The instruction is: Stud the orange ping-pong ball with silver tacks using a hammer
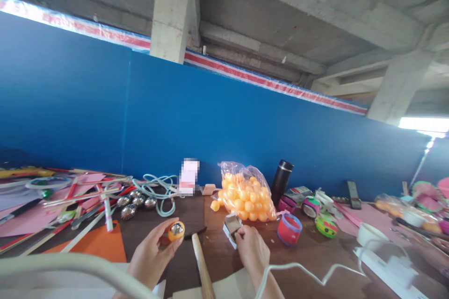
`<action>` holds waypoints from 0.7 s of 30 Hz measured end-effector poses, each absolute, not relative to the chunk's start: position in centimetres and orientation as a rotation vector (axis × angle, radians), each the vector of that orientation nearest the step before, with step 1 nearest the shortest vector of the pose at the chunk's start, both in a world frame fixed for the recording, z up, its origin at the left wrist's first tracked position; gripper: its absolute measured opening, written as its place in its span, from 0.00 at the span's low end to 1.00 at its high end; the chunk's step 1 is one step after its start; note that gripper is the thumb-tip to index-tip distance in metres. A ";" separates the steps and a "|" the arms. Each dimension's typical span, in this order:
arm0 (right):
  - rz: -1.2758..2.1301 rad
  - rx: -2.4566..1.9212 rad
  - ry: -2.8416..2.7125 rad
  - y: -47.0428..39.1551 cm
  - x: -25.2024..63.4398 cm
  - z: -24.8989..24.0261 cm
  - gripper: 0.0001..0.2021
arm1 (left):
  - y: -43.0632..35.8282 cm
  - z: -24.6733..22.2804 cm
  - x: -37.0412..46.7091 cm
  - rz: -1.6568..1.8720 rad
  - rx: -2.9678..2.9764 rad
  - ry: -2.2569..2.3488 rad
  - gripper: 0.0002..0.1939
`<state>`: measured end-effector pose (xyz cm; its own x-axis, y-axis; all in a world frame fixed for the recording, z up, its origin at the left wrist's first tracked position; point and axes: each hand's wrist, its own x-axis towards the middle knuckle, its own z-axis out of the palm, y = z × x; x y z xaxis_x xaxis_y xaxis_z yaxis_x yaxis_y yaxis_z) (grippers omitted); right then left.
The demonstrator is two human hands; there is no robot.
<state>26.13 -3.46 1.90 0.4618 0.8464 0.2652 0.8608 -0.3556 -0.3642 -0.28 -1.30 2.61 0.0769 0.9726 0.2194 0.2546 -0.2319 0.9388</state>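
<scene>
My left hand (154, 252) is closed around a small orange ball (171, 238) with a shiny silver round piece (177, 230) set in its top. Between thumb and fingers, the ball is held upright above the dark table. Curled at the mouth of a small open cardboard box (229, 230), my right hand (251, 246) has its fingertips pinched at the box's right edge. What lies between those fingertips is hidden. A pale wooden stick (202, 268) lies between my hands, and a thin dark blade-like piece (195, 232) is close to my left fingers.
Behind the box stands a clear bag of orange balls (247, 198), beside a black thermos (281, 182). Several silver balls (129, 211) and a pale blue cord (164, 191) lie left. A red-and-blue tape roll (289, 230) sits right. White cables (298, 266) cross the foreground near a power strip (386, 273).
</scene>
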 end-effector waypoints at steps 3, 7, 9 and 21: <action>-0.049 -2.266 -1.437 -3.3 26.2 1.8 0.09 | -1.3 2.5 -0.2 1.210 1.607 1.243 0.22; -0.054 -2.262 -1.446 -3.3 26.1 1.7 0.08 | -1.2 2.3 0.3 1.307 1.553 1.275 0.23; -0.056 -2.258 -1.451 -3.4 26.2 1.6 0.08 | -1.3 2.3 0.5 1.344 1.532 1.284 0.23; -0.042 -2.227 -1.483 -3.4 25.8 2.0 0.09 | -1.8 3.2 0.2 1.315 1.568 1.284 0.21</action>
